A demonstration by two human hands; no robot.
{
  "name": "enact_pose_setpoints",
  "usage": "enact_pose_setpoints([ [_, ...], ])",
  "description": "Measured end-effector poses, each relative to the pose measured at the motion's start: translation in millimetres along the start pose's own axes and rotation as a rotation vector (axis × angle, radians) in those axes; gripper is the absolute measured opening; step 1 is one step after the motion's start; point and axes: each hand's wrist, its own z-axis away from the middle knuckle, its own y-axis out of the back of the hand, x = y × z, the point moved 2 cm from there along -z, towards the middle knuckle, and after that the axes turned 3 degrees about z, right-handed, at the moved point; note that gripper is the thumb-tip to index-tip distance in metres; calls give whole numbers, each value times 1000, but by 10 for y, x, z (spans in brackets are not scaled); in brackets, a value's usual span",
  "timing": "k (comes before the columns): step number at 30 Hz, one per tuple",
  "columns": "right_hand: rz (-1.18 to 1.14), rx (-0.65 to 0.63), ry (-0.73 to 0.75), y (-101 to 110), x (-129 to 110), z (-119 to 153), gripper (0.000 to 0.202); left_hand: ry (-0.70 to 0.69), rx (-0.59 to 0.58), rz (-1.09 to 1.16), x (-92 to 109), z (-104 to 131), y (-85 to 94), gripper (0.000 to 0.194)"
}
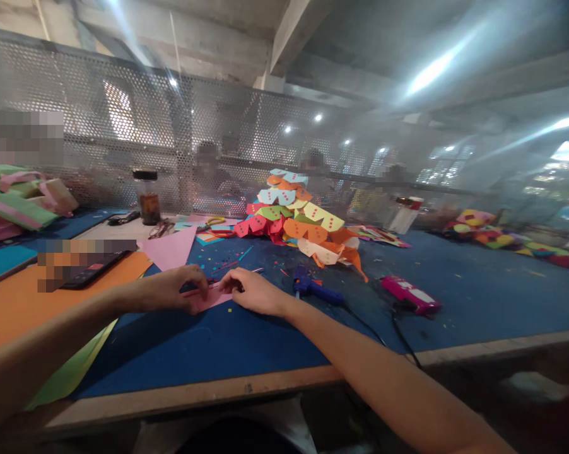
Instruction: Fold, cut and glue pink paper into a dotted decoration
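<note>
A small piece of pink paper (213,297) lies on the blue tabletop between my two hands. My left hand (190,290) has its fingers curled down on the paper's left end, closed on it. At the other end my right hand (246,289) pinches the paper, thumb and fingers bent together. Part of the paper is hidden under the fingers. To the right of my right hand rests a blue glue gun (318,287) with its cord trailing to the table edge. Tiny coloured scraps lie just beyond my hands.
Behind the glue gun stands a pile of folded coloured paper pieces with red dots (308,221). A magenta box-shaped device (410,295) lies to the right. At left are a phone (95,268), orange sheets (10,309) and a lidded jar (149,200). A perforated metal screen (171,126) runs behind.
</note>
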Motion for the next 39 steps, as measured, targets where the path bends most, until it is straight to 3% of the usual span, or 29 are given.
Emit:
enact_pose_setpoints([
  [8,40,29,-5,-4,-7,6,40,11,-10,3,25,20,15,24],
  [14,134,89,-44,-70,-124,34,12,33,6,4,6,2,2,27],
  [18,191,113,-63,-111,-156,40,23,42,5,8,45,7,12,26],
  [22,193,110,-63,-117,-137,30,19,43,6,8,63,8,18,26],
  [39,-74,-35,-25,3,31,-20,46,-18,12,18,-36,9,-5,22],
])
